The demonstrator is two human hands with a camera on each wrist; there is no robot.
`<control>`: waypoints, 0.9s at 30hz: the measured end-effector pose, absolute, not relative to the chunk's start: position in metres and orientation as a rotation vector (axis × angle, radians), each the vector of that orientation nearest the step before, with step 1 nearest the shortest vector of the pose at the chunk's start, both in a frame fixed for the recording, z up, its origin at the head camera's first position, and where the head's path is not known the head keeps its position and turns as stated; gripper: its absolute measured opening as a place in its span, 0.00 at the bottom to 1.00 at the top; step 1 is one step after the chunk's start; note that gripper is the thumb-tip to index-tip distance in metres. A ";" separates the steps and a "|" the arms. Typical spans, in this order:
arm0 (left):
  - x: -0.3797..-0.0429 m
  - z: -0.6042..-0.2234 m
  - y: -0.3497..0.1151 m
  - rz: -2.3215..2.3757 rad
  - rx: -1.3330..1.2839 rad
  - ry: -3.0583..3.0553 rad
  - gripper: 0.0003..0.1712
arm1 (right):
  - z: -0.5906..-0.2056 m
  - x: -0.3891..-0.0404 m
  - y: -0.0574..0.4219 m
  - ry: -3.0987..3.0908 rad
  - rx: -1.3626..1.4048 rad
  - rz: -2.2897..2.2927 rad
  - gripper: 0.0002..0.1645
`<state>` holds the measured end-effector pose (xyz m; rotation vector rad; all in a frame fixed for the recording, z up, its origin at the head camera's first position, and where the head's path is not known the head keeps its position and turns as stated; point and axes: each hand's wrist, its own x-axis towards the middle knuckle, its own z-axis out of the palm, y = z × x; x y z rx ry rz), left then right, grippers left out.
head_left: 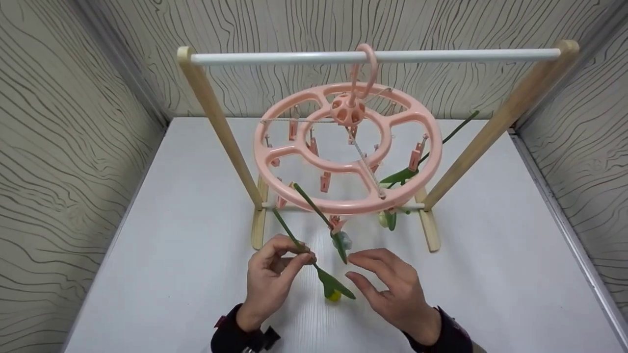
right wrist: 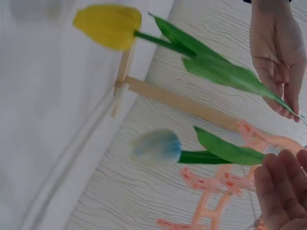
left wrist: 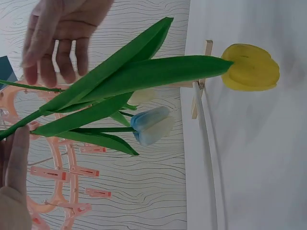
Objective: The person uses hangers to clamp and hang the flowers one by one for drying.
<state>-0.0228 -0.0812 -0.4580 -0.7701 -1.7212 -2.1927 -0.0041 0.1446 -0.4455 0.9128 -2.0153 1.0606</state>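
My left hand [head_left: 272,279] pinches the green stem of an artificial yellow tulip [left wrist: 252,67] between thumb and fingers, its bloom tilted down toward the table. A blue-and-white tulip [right wrist: 156,147] hangs bloom-down from a clip at the front of a round pink clip hanger [head_left: 343,206]. Beside it, my right hand [head_left: 400,291] has thumb and fingers apart, with fingertips right at the tip of its leaf. Several pink clothespins [head_left: 325,181] dangle from the hanger's rings.
The hanger hooks over a white rod [head_left: 274,58] on a wooden stand [head_left: 223,132]. Another tulip with a pale bloom [head_left: 383,219] hangs at the hanger's right side, its stem reaching past the ring. A white table [head_left: 162,235] lies below, with wood-patterned walls around.
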 end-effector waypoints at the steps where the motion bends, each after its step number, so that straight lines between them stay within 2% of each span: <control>1: -0.023 -0.458 -0.082 -2.184 -0.763 -1.728 0.12 | -0.438 -0.006 0.143 -1.968 0.937 0.978 0.11; 8: -0.024 -0.461 -0.087 -2.158 -0.692 -1.811 0.11 | -0.395 -0.020 0.130 -1.716 1.031 0.562 0.10; 18: -0.023 -0.463 -0.091 -2.147 -0.660 -1.830 0.11 | -0.369 -0.038 0.117 -1.599 1.087 0.372 0.07; 27: -0.023 -0.462 -0.091 -2.122 -0.684 -1.809 0.13 | -0.356 -0.050 0.108 -1.798 1.019 0.114 0.15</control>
